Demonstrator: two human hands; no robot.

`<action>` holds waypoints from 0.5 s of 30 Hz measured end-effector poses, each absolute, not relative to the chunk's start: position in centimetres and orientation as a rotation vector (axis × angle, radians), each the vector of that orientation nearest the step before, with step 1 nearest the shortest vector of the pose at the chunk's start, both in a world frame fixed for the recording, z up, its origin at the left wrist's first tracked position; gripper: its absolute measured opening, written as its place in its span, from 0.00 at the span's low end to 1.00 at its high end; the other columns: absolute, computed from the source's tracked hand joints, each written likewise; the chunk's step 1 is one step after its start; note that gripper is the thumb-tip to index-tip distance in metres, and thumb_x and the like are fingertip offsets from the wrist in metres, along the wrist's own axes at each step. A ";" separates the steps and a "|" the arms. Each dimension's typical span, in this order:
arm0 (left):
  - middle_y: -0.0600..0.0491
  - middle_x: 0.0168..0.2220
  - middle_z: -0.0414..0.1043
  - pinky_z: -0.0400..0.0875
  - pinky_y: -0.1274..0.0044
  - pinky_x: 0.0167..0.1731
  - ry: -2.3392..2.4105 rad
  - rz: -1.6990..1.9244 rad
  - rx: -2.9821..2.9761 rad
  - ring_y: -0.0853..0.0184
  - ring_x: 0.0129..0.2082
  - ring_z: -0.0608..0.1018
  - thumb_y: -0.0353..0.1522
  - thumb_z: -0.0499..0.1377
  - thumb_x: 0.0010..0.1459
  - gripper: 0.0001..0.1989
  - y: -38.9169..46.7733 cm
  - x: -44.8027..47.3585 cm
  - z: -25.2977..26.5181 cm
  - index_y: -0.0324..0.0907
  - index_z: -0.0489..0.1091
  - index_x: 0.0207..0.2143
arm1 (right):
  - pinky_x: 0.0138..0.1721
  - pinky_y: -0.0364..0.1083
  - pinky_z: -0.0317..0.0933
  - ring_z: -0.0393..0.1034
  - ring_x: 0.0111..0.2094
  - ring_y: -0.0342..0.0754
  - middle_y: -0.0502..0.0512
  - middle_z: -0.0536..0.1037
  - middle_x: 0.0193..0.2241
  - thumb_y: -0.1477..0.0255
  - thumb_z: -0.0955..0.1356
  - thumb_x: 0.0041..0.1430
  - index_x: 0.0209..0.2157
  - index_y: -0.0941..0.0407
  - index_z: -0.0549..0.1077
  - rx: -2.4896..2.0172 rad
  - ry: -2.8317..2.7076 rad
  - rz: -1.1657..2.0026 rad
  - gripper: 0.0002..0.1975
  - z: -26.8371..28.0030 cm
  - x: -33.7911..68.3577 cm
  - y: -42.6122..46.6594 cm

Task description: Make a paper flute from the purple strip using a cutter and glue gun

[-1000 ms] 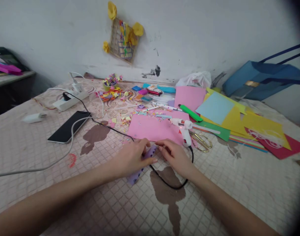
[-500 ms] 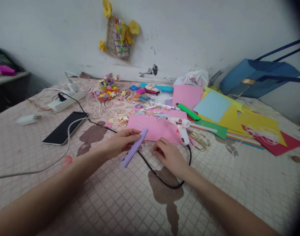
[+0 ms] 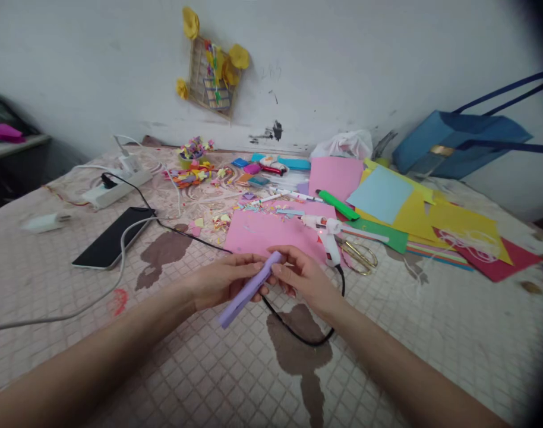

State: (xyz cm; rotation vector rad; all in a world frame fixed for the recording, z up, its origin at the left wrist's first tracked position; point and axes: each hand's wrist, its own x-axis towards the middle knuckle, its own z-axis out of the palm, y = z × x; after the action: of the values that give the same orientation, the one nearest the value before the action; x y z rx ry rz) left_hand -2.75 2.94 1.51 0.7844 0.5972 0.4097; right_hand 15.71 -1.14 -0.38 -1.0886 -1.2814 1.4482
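Note:
A narrow folded strip of purple craft paper (image 3: 247,294) slants between my hands, above the front of the table. My left hand (image 3: 229,278) is closed on its middle, the thumb lying on top. At its upper right end, my right hand (image 3: 300,274) pinches it between thumb and fingers. Just beyond my hands lies a pink sheet (image 3: 258,232) strewn with paper scraps. The white glue gun (image 3: 329,244) rests at the sheet's right side with a small red light showing. Gold-handled scissors (image 3: 363,258) lie beside it.
A black phone (image 3: 113,238) and a white power strip (image 3: 115,189) lie at the left. The glue gun's black cord (image 3: 298,337) loops under my hands. Coloured sheets (image 3: 414,214), a green cutter (image 3: 338,205) and a blue bag (image 3: 458,145) are at the right.
My right hand has moved up and left from beside the glue gun and taken hold of the strip's upper end. The strip has come slightly right and toward me.

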 end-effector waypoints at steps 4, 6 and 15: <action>0.49 0.34 0.74 0.72 0.81 0.29 0.613 0.374 0.814 0.72 0.28 0.77 0.33 0.62 0.54 0.13 2.8 -2.7 1.1 0.36 0.70 0.42 | 0.16 0.36 0.51 0.58 0.18 0.36 0.43 0.69 0.21 0.65 0.70 0.53 0.36 0.55 0.63 -1.089 -1.246 1.469 0.14 -0.2 15.6 -1.5; 0.50 0.32 0.74 0.72 0.79 0.31 0.655 0.365 0.877 0.71 0.29 0.77 0.37 0.62 0.55 0.15 2.8 -2.8 1.0 0.36 0.70 0.40 | 0.16 0.36 0.51 0.59 0.18 0.36 0.43 0.69 0.22 0.65 0.71 0.52 0.34 0.54 0.62 -1.086 -1.231 1.474 0.14 -0.3 15.6 -1.6; 0.51 0.33 0.73 0.71 0.77 0.31 0.775 0.438 1.277 0.71 0.28 0.75 0.38 0.65 0.50 0.17 2.5 -2.4 1.5 0.35 0.68 0.37 | 0.15 0.37 0.51 0.56 0.16 0.36 0.42 0.65 0.18 0.61 0.68 0.56 0.34 0.55 0.66 -1.026 -1.196 1.459 0.12 -0.5 15.4 -1.6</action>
State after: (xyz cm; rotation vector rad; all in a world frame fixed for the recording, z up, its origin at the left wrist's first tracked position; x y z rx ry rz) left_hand -2.41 2.53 1.52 1.2774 0.7748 0.4383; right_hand 15.40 -1.64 -0.48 -1.0261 -1.1958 1.4593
